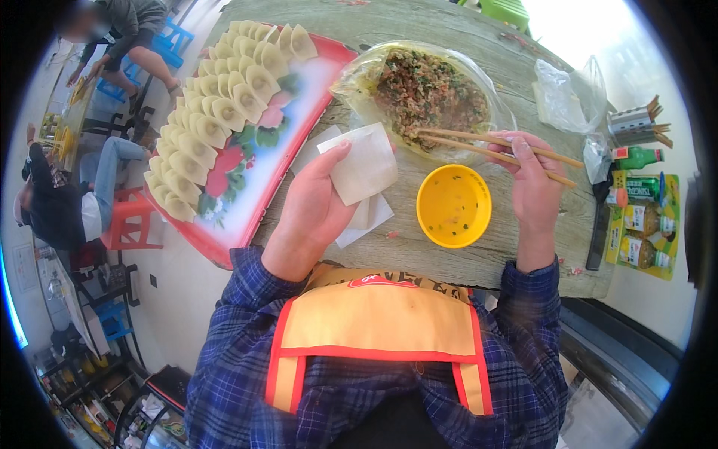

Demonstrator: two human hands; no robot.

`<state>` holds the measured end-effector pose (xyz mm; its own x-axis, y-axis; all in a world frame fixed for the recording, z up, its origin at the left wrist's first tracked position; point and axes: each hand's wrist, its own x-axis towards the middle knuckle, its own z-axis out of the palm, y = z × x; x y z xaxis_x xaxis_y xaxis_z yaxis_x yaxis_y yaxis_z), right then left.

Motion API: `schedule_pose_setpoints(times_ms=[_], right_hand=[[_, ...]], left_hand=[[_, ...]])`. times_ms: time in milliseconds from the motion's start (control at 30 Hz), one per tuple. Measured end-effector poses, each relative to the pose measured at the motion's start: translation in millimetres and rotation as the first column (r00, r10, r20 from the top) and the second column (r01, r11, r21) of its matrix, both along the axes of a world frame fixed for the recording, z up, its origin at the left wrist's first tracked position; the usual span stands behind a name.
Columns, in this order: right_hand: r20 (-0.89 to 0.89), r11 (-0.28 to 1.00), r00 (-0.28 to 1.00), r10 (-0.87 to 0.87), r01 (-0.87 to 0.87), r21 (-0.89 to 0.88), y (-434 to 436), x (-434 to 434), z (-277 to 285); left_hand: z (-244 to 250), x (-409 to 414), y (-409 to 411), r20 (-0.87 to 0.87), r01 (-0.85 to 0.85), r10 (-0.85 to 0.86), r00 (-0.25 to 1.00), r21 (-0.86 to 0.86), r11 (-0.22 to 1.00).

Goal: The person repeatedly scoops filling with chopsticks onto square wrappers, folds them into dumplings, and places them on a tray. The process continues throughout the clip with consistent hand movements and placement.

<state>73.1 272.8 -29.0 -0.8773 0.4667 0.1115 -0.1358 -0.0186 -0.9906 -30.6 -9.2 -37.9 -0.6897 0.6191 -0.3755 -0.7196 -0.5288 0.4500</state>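
Observation:
My left hand [314,207] holds a square dough wrapper [363,164], with the thumb resting on its upper left corner. In my right hand [530,174] is a pair of wooden chopsticks [499,147]; their tips touch the minced filling with green bits [432,92] in a plastic-lined container. Nearer me stands a yellow bowl [454,206], holding some liquid and green bits. Below my left hand, a stack of wrappers lies partly hidden on white paper [376,216]. To the left, rows of folded dumplings [210,115] cover much of a red-rimmed floral tray [269,205].
On the wooden table's [505,247] right are a clear plastic bag [566,98], a metal chopstick holder [634,126], a green bottle [636,157] and jars [642,219]. Two people sit farther left, near a red stool [132,219] and blue stools [168,47].

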Motion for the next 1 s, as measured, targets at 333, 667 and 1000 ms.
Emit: schedule_pose_setpoints(times_ms=[333, 667, 1000], right_hand=[[-0.090, 0.958, 0.996, -0.006, -0.020, -0.287, 7.7, 7.7, 4.8], [-0.145, 0.996, 0.987, 0.072, -0.080, -0.051, -32.2, 25.7, 7.5], [-0.211, 0.976, 0.971, 0.112, -0.067, 0.209, -30.0, 39.7, 34.5]], left_hand=[[9.7, 2.0, 11.9, -0.032, 0.066, -0.064, 0.997, 0.066, 0.996], [12.5, 3.1, 16.9, 0.031, 0.074, -0.081, 0.996, 0.187, 0.979], [9.0, -0.1, 14.2, 0.097, 0.045, -0.064, 0.993, 0.185, 0.982]])
